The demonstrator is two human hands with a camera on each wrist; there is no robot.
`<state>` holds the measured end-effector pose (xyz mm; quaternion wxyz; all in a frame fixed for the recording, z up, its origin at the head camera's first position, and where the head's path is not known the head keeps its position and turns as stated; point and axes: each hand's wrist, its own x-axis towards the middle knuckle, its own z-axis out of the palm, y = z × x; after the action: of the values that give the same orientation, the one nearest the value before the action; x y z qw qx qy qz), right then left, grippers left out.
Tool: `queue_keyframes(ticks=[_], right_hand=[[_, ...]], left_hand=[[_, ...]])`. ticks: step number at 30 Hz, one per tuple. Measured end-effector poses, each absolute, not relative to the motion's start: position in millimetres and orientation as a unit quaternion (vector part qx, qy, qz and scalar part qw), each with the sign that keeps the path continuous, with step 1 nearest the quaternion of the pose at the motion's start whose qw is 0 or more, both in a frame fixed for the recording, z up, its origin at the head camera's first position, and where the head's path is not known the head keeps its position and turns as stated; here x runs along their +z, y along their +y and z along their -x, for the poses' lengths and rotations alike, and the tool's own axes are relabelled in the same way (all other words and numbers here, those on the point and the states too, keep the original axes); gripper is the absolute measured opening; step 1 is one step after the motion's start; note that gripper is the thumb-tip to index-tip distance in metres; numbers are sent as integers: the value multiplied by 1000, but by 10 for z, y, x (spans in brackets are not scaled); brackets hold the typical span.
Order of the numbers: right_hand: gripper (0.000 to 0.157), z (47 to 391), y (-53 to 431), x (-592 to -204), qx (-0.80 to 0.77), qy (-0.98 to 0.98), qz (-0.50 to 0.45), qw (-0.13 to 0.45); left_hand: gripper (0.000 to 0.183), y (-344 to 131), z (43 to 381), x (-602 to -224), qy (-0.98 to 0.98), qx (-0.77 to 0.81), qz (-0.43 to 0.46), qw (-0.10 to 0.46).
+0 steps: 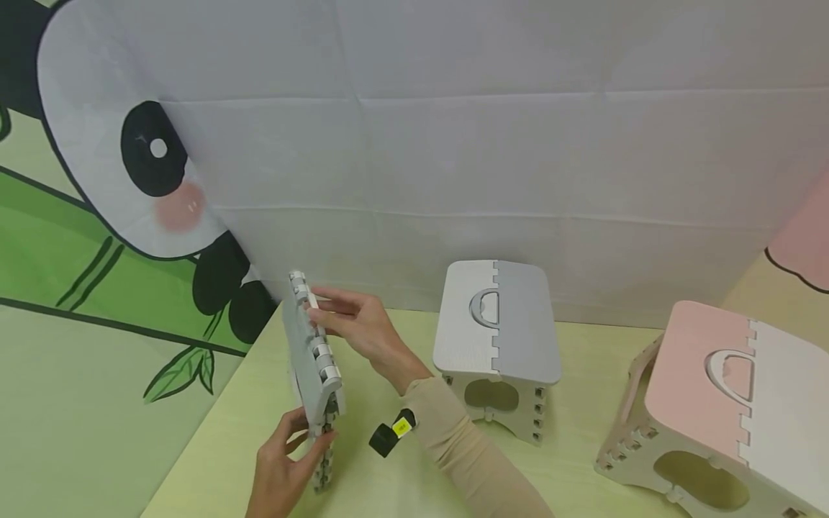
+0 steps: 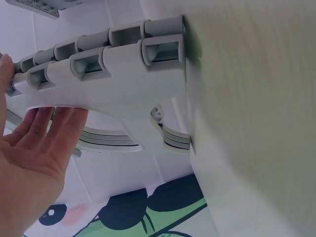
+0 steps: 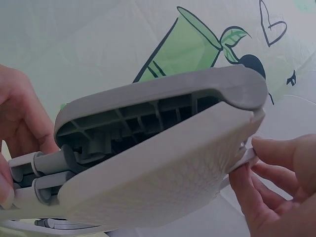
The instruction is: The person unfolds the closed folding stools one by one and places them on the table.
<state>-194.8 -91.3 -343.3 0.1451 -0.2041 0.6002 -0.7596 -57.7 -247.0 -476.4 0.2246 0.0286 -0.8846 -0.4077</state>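
Observation:
A grey-and-white folding step stool [image 1: 304, 360], mostly folded, stands on edge at the left of the table. My left hand [image 1: 281, 464] grips its lower end. In the left wrist view, the left fingers [image 2: 69, 129] reach into the oval opening of the leg panel [image 2: 118, 74]. My right hand [image 1: 368, 332] is at the stool's upper part, and in the right wrist view its thumb and fingers pinch the handle [image 3: 243, 163]. The grey seat half [image 3: 163, 94] and white seat half [image 3: 163, 168] lie close together, with a narrow gap showing ribs.
An unfolded white-and-grey stool [image 1: 526, 324] stands right of my hands. A pink-and-white unfolded stool [image 1: 699, 374] is further right. A patterned cloth [image 1: 453, 158] hangs behind the table [image 1: 369, 489]. A black device [image 1: 385, 439] with a yellow label is on my right wrist.

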Motion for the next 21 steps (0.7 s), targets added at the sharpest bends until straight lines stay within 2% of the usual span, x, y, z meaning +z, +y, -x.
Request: queue_keyframes(ticks=[21], right_hand=[[40,1899,-994,-3363,-741,616,234,129]], left_hand=[[45,-2373,596,-4845,-861,-433,-38,263]])
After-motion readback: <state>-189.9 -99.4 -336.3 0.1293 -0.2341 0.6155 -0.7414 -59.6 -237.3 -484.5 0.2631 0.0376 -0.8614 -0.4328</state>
